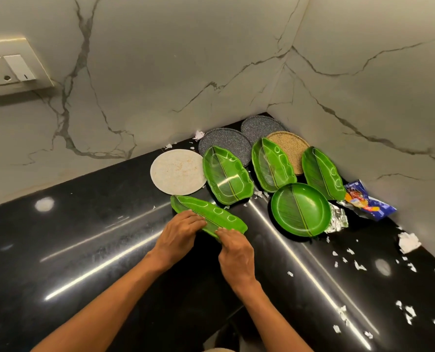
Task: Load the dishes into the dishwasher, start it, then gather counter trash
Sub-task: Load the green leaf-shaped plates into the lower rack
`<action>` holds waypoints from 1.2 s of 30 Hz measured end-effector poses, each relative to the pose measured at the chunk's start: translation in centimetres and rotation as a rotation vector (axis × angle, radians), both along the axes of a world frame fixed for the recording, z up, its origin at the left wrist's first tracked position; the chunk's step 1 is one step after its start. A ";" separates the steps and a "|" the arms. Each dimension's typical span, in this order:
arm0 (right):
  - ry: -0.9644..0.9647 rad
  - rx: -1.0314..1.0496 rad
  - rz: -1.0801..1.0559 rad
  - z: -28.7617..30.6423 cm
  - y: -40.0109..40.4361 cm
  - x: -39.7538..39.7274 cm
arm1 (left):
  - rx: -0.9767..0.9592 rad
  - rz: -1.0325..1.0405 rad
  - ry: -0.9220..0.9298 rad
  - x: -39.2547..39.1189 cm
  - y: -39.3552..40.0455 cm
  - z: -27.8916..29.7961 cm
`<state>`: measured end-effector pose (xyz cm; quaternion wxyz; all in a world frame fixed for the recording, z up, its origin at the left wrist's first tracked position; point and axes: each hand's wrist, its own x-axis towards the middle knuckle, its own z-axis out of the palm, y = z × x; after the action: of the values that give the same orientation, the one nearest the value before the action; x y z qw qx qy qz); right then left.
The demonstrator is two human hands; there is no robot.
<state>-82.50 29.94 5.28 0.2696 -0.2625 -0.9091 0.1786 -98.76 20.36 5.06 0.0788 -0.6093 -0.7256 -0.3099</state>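
Narrow green leaf-shaped plastic plate (208, 217), mid black counter (84, 245) before the corner stack: my left hand (178, 237) and right hand (234, 255) pinch its near rim; I should lift level, gripping firmly.

A home kitchen corner: polished black stone counter (84, 237) meeting veined marble-look walls (160, 72), a wall socket with switch (8, 69) far left of the fingers, and used plates (226, 174) just beyond them.
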 end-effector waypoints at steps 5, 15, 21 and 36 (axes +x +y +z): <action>0.078 0.042 -0.043 -0.2 -1.0 3.3 | -0.046 0.015 -0.047 0.2 -0.5 0.1; 0.099 0.034 -0.182 0.8 -3.8 13.3 | 0.068 -0.177 -0.052 7.9 -0.2 1.7; 0.096 -0.021 -0.383 0.2 -9.5 22.9 | 0.106 -0.417 -0.046 16.2 -1.1 1.7; 0.189 -0.133 -1.030 -3.4 -33.5 44.0 | 0.081 -1.079 -0.013 41.3 -10.8 0.5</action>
<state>-38.50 -3.61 1.88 0.3858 -0.6747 -0.6207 0.1031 -57.45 9.53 5.58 -0.0725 -0.8899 -0.2977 -0.3378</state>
